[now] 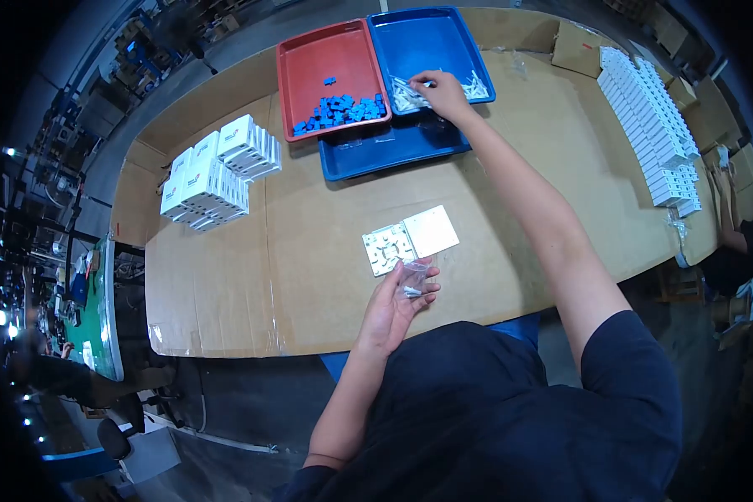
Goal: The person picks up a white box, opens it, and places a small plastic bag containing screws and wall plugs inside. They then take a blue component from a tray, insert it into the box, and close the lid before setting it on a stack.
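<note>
My left hand (387, 313) holds a small clear plastic bag (412, 278) near the table's front edge, with a few small white pieces at its bottom. Just beyond it lies an opened white box, its inner half (389, 249) showing moulded shapes and its flat white half (432, 231) to the right. My right hand (445, 94) reaches into the upper blue tray (427, 42), fingers pinched at the small white pieces (407, 94) there; what they grip is too small to tell.
Left of the blue tray is a red tray (322, 63) with blue parts (343, 111). Another blue tray (393, 155) lies beneath. White boxes (205, 180) are stacked at left, more (648, 125) at right. A person's arm (725, 201) shows at the right edge.
</note>
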Motion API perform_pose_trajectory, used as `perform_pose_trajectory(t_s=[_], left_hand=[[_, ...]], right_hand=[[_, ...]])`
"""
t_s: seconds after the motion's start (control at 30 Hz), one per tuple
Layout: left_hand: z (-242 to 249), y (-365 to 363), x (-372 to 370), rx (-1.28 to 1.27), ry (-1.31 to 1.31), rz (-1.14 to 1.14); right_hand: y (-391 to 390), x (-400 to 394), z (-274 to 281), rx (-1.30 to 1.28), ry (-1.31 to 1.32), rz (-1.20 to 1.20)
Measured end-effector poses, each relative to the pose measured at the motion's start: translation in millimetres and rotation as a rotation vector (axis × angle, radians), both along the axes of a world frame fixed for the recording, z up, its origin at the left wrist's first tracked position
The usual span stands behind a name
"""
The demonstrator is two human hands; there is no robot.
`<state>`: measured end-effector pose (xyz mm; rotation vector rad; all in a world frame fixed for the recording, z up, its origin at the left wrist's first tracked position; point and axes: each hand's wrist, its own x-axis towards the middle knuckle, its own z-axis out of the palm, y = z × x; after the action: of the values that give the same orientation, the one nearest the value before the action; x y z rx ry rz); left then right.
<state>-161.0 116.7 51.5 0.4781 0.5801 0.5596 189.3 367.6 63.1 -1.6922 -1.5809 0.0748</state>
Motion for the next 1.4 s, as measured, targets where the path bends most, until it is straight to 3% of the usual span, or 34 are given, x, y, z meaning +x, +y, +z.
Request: perform_pose_trajectory(t_s=[0.07, 0.13, 0.23, 0.4, 0.47, 0.57, 0.67, 0.83, 1.1, 1.23, 1.3, 1.4], left_hand=[[-1, 2, 2, 0.001, -0.01, 0.003], [-3, 1, 1, -0.013, -0.005, -0.006], [-2, 1, 5, -0.019, -0.014, -0.02], [11, 15, 16, 0.008, -0.025, -0.026], [23, 22, 22, 0.048, -0.041, -0.017], [30, 24, 26, 0.041, -0.057, 0.015], [32, 25, 30, 0.061, -0.069, 0.005], [33, 24, 35, 0.091, -0.064, -0.023], [35, 20, 38, 0.097, 0.008, 0.002], [33, 17, 36, 0.083, -0.011, 0.019], [37, 17, 36, 0.087, -0.006, 0.012], [37, 14, 35, 0.081, -0.007, 0.001]], right_hand=[[-3, 2, 7, 0.066, 0.751, 0.114], [-33, -10, 37, -0.031, 0.846, 0.053], [-59, -13, 45, -0.006, 1.117, 0.206], [-126, -44, 21, -0.078, 1.104, 0.192], [-154, -55, 3, -0.169, 0.945, 0.238], [-196, -78, -17, -0.244, 1.097, 0.218], [-224, -91, -10, -0.286, 1.071, 0.243], [-239, -86, -7, -0.265, 1.123, 0.274], [-243, -88, 28, -0.068, 0.91, 0.403], [-251, -97, 46, -0.184, 1.026, 0.381], [-250, -93, 46, -0.274, 0.811, 0.413], [-251, -95, 56, -0.331, 0.699, 0.465]])
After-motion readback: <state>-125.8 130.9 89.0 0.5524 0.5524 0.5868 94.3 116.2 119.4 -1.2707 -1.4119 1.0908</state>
